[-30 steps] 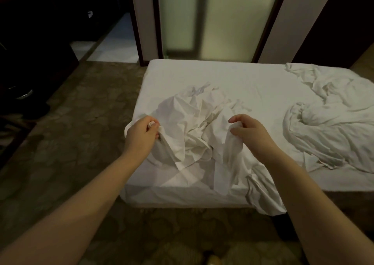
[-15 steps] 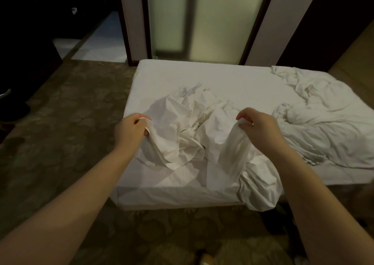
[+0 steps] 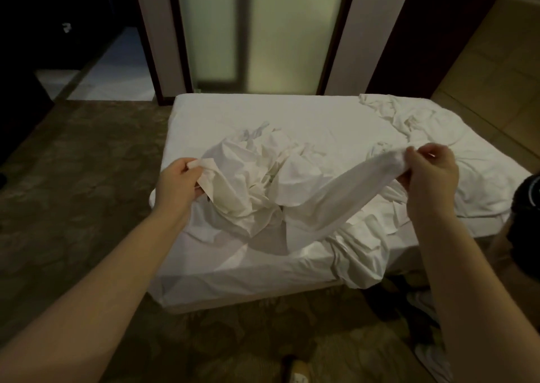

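Item: crumpled white sheet [image 3: 295, 175], lying on the near half of the bed [image 3: 263, 113], with one end spilling over the near edge.
Left hand [image 3: 178, 182]: clenched on a folded edge of the sheet, thumb on top, fingers curled underneath; held just above the bed's near left corner.
Right hand [image 3: 429, 175]: pinching another part of the sheet between thumb and curled fingers, raised above the right half of the bed.
Span between hands: one long band of cloth drawn up from the heap to the right hand, sagging in the middle; the remainder bunched beside the left hand.
Change, right hand: carried out to the right and higher than half a second ago, now over the second heap of bedding.
Change, left hand: much the same grip and place as before, at the left edge of the sheet.
Change, sheet: pulled longer and flatter than in both earlier frames, when bunched close between the two hands.
Change, spacing: hands well apart now, near each other a second ago.
Other bedding [image 3: 432, 128]: second white heap on the far right of the bed, apart from the held sheet.
Surroundings: patterned carpet [image 3: 73, 192] left of and in front of the bed; frosted door [image 3: 280, 32] behind it; tip of a shoe [image 3: 296, 372] at the bottom edge.
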The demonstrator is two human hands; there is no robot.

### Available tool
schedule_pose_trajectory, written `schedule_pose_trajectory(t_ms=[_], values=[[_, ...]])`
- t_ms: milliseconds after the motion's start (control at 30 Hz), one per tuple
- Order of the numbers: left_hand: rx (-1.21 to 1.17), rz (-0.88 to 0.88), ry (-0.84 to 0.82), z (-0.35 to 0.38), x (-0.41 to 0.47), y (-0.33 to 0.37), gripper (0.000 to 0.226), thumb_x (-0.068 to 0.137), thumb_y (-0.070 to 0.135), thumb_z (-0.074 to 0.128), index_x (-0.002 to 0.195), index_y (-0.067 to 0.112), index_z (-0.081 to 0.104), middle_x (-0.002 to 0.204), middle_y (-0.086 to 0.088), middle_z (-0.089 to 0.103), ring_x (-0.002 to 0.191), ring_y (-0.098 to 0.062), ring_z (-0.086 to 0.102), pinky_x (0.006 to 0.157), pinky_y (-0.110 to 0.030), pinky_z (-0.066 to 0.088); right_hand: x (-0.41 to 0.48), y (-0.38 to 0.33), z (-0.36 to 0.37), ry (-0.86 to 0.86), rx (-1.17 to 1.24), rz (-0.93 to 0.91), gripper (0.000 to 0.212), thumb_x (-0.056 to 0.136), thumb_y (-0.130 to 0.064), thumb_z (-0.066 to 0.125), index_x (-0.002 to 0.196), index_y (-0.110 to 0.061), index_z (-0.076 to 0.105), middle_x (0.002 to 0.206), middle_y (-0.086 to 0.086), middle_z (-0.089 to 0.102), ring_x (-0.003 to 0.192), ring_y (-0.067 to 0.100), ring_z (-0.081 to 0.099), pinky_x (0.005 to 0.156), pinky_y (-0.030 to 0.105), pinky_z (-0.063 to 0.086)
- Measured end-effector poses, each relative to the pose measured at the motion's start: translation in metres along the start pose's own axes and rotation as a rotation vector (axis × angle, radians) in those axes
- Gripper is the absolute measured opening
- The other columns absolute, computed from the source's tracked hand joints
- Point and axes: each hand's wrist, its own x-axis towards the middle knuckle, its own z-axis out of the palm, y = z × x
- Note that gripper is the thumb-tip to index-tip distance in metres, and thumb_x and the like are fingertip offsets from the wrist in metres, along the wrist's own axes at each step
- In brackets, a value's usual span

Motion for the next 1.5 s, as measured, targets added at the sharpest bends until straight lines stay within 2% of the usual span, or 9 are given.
schedule_pose_trajectory(t_ms=[233, 400, 633, 767, 900, 1067, 1233, 1367, 1500], values=[[0.073, 0.145, 0.065, -0.010, -0.017, 0.018, 0.016, 0.096, 0.012, 0.048, 0.103, 0.022, 0.057, 0.103, 0.003, 0.060, 0.092, -0.012, 0.061, 0.065, -0.021, 0.056, -0.023, -0.015, 0.021, -0.212, 0.068, -0.049, 0.020, 0.092, 0.000, 0.053, 0.084, -0.019, 0.053, 0.080, 0.002, 0.058, 0.071, 0.011, 0.062, 0.060, 0.023, 0.056], [0.140, 0.329, 0.028, 0.000, -0.034, 0.032, 0.031, 0.095, 0.002, 0.043, 0.081, 0.022, 0.063, 0.087, 0.011, 0.059, 0.080, -0.005, 0.054, 0.062, -0.010, 0.050, -0.037, -0.016, 0.046, -0.468, 0.123, 0.028, 0.031, 0.090, 0.009, 0.046, 0.072, -0.013, 0.061, 0.068, -0.001, 0.060, 0.059, 0.008, 0.059, 0.057, 0.021, 0.054], [0.405, 0.446, -0.089, -0.001, -0.045, 0.048, 0.033, 0.095, 0.005, 0.047, 0.079, 0.031, 0.060, 0.085, 0.016, 0.061, 0.081, -0.008, 0.058, 0.076, -0.029, 0.053, -0.053, -0.032, 0.071, -0.918, 0.046, 0.109, 0.036, 0.085, 0.014, 0.048, 0.091, -0.013, 0.070, 0.096, 0.006, 0.067, 0.085, 0.017, 0.064, 0.074, 0.023, 0.056], [0.443, 0.505, -0.101, -0.003, -0.050, 0.058, 0.037, 0.093, 0.001, 0.048, 0.075, 0.029, 0.063, 0.083, 0.017, 0.063, 0.079, -0.006, 0.058, 0.074, -0.024, 0.050, -0.056, -0.042, 0.088, -0.961, -0.209, -0.221, 0.041, 0.082, 0.010, 0.060, 0.090, -0.029, 0.071, 0.093, -0.015, 0.070, 0.082, -0.005, 0.065, 0.076, 0.009, 0.048], [0.445, 0.535, -0.103, -0.002, -0.054, 0.077, 0.035, 0.093, 0.000, 0.047, 0.078, 0.028, 0.063, 0.083, 0.024, 0.060, 0.080, 0.015, 0.055, 0.069, -0.002, 0.044, -0.056, -0.058, 0.110, -0.977, -0.417, -0.618, 0.033, 0.083, -0.001, 0.064, 0.090, -0.033, 0.070, 0.085, -0.027, 0.060, 0.079, -0.014, 0.056, 0.077, -0.003, 0.039], [0.444, 0.574, -0.078, 0.000, -0.056, 0.094, 0.039, 0.092, 0.002, 0.049, 0.076, 0.034, 0.062, 0.080, 0.024, 0.061, 0.083, 0.002, 0.058, 0.071, -0.010, 0.048, -0.055, -0.082, 0.138, -1.071, -0.393, -0.856, 0.024, 0.080, -0.007, 0.069, 0.084, -0.031, 0.067, 0.088, -0.018, 0.055, 0.081, -0.009, 0.051, 0.074, 0.002, 0.036], [0.422, 0.611, -0.061, -0.007, -0.052, 0.110, 0.025, 0.092, 0.005, 0.051, 0.086, 0.021, 0.069, 0.082, 0.006, 0.068, 0.080, -0.008, 0.061, 0.073, -0.021, 0.052, -0.056, -0.089, 0.162, -1.200, -0.349, -0.803, 0.012, 0.089, -0.030, 0.060, 0.082, -0.020, 0.064, 0.098, -0.010, 0.062, 0.090, 0.001, 0.056, 0.079, 0.013, 0.041], [0.347, 0.602, -0.111, -0.015, -0.046, 0.118, 0.026, 0.081, 0.041, 0.062, 0.083, 0.017, 0.070, 0.074, -0.010, 0.065, 0.067, -0.021, 0.058, 0.060, -0.031, 0.048, -0.057, -0.095, 0.180, -1.280, -0.319, -0.734, 0.020, 0.090, -0.028, 0.059, 0.083, -0.010, 0.064, 0.082, 0.000, 0.064, 0.073, 0.009, 0.055, 0.069, 0.028, 0.043], [0.491, 0.573, -0.066, -0.019, -0.029, 0.115, 0.030, 0.071, 0.046, 0.069, 0.080, 0.017, 0.068, 0.064, -0.001, 0.061, 0.050, -0.002, 0.049, 0.048, -0.011, 0.040, -0.052, -0.090, 0.199, -1.333, -0.339, -0.726, 0.014, 0.090, -0.023, 0.061, 0.078, -0.016, 0.063, 0.091, 0.003, 0.068, 0.085, 0.018, 0.061, 0.081, 0.039, 0.049]])
